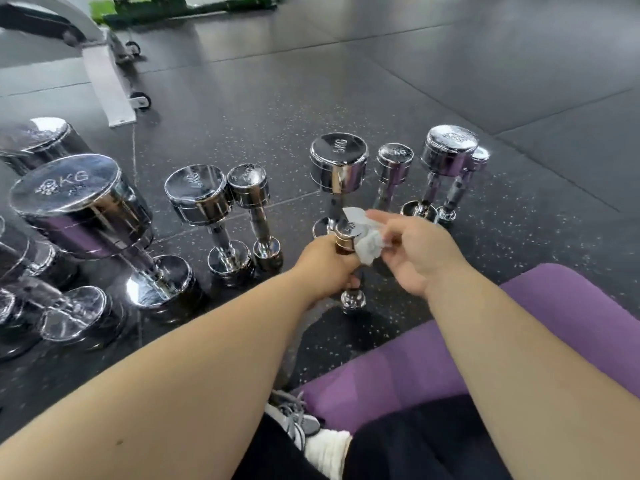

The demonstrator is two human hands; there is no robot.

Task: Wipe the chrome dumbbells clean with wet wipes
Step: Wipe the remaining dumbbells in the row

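Low over the speckled black rubber floor [284,109], the left grip [327,268] is clenched round the handle of a small chrome dumbbell [348,237] held upright. Its top head pokes out above the knuckles and its lower head shows beneath the hand; whether that lower head touches the floor cannot be told. The right grip [412,251] pinches a crumpled white wet wipe [370,245] and presses it against the side of that top head, with one finger stretched out above the wipe. Just behind the held dumbbell stands a thick chrome dumbbell stamped 5KG [338,164], with a slimmer chrome dumbbell [394,164] beside it on the right. Further right stands a pair of upright chrome dumbbells [448,150], set close together. Left of the hands, two more upright chrome dumbbells [199,192] stand side by side. Beyond them is a big chrome dumbbell marked KG [79,199], and others crowd the left edge. A purple padded surface [519,341] lies at lower right, under the right forearm, and a grey sneaker with a white sock [298,420] shows between the arms. A white equipment frame on small wheels [110,88] sits at upper left.
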